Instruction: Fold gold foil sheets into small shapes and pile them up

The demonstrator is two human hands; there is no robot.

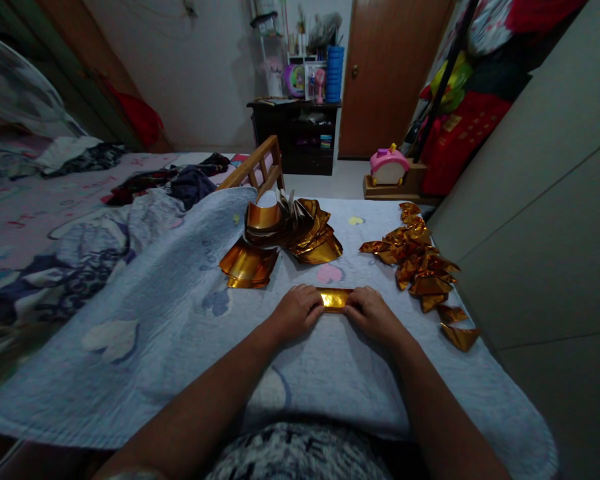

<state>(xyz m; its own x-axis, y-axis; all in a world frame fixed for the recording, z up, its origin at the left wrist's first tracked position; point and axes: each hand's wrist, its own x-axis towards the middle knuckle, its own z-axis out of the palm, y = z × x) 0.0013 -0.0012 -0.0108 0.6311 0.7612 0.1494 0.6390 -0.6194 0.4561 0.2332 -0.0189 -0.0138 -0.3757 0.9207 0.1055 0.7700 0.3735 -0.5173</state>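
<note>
A narrow folded strip of gold foil paper (335, 300) lies crosswise on the light blue quilted cover (310, 380). My left hand (296, 310) grips its left end, with thumb and fingers closed on it. At the right end, my right hand (373, 312) pinches the same strip. Beyond my hands sits a fanned stack of gold foil sheets (253, 260), partly curled. To the right is a heap of folded gold foil pieces (425, 267), pointed at their ends. The underside of the strip is hidden.
A wooden rail (253, 167) stands behind the foil stack. Rumpled clothes (190, 183) lie on the bed to the left. A pale cabinet (540, 200) rises along the right edge. A pink toy (389, 167) and a dark shelf unit (295, 140) are at the back.
</note>
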